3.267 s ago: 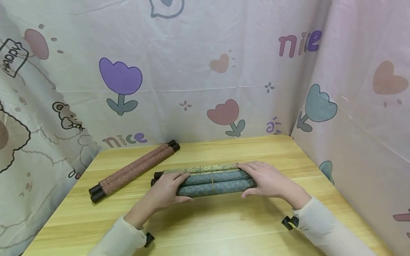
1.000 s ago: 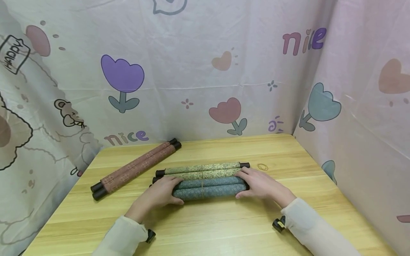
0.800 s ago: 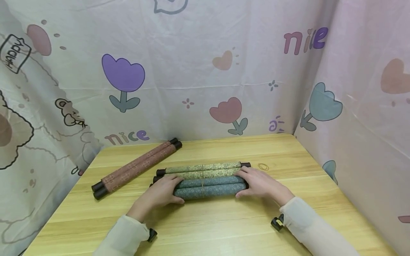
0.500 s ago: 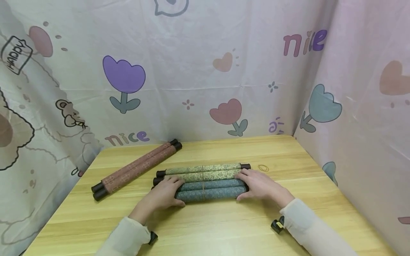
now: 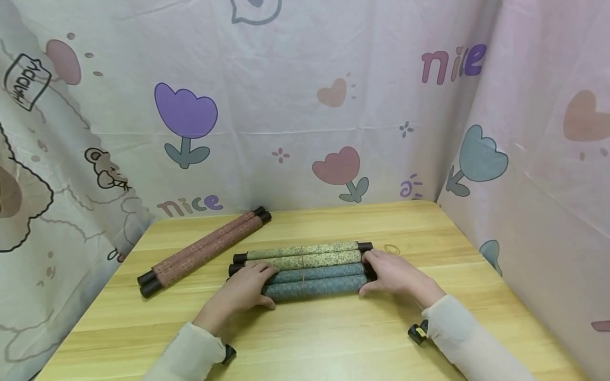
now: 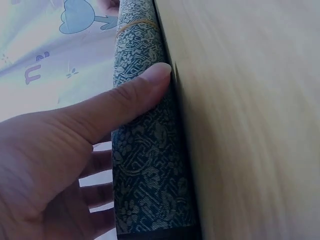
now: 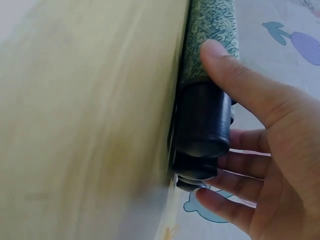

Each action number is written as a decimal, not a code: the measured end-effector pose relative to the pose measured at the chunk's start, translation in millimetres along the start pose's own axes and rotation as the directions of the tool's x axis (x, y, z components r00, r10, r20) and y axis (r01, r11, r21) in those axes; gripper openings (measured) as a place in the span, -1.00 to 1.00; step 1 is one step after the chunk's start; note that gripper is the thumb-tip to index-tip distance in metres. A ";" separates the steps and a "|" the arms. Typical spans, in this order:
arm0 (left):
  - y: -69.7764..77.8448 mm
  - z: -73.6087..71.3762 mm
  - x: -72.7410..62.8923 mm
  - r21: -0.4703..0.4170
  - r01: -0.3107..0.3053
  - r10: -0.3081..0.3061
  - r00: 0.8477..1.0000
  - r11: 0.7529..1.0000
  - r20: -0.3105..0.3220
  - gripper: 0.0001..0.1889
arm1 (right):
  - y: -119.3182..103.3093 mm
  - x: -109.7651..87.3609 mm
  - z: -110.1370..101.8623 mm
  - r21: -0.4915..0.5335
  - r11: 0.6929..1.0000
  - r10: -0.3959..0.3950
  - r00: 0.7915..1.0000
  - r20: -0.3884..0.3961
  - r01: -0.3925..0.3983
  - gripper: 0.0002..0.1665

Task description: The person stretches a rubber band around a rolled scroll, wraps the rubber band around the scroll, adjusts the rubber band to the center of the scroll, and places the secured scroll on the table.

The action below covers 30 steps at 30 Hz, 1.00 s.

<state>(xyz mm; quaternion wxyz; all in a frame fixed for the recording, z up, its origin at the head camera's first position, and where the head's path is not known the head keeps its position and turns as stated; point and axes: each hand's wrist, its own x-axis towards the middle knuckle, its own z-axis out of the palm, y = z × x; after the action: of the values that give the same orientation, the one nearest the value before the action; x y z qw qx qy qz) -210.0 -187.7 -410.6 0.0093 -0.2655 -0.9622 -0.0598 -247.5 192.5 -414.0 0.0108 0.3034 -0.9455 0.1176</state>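
Blue rolls [image 5: 324,286] lie on the table [image 5: 305,338], right between the left hand [image 5: 243,288] and the right hand [image 5: 393,272]. From far away, I see their long way run from hand to hand, almost straight across, with the right end just a bit farther off. Neither hand is nearer, as both touch them. The left hand holds the left part, with its thumb on the near side and its fingers over the far side. The right hand goes round the right end, with its thumb on the near roll and its fingers behind. I cannot tell how hard it squeezes. Yellow rolls [image 5: 329,259] lie just behind, the same way round.

To me the blue rolls look gray-blue, with a pale, curly pattern all over. A smooth, dark cap [image 7: 202,120] sticks out at the right end. A thin tan band [image 6: 137,23] goes across the middle. Off to the left, pink-brown rolls [image 5: 212,251] lie on a slant, and a loose band [image 5: 392,250] rests just past the right hand.
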 end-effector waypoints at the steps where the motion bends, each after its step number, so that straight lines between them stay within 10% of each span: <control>1: 0.7 0.4 0.4 0.007 -0.009 0.009 1.000 1.000 0.003 -0.14 | 0.7 0.1 -0.3 -0.008 1.000 0.001 1.000 0.005 -0.001 -0.05; 30: 3.3 -1.7 -1.5 -0.026 0.018 -0.018 1.000 1.000 -0.003 -0.18 | 7.9 -1.8 -1.8 0.026 1.000 -0.014 1.000 -0.002 0.014 -0.05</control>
<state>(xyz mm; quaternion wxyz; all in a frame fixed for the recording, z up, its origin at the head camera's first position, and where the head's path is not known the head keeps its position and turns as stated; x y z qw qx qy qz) -207.0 -185.8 -408.6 0.0068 -0.2568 -0.9637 -0.0728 -250.7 200.2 -414.1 0.0084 0.3100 -0.9418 0.1300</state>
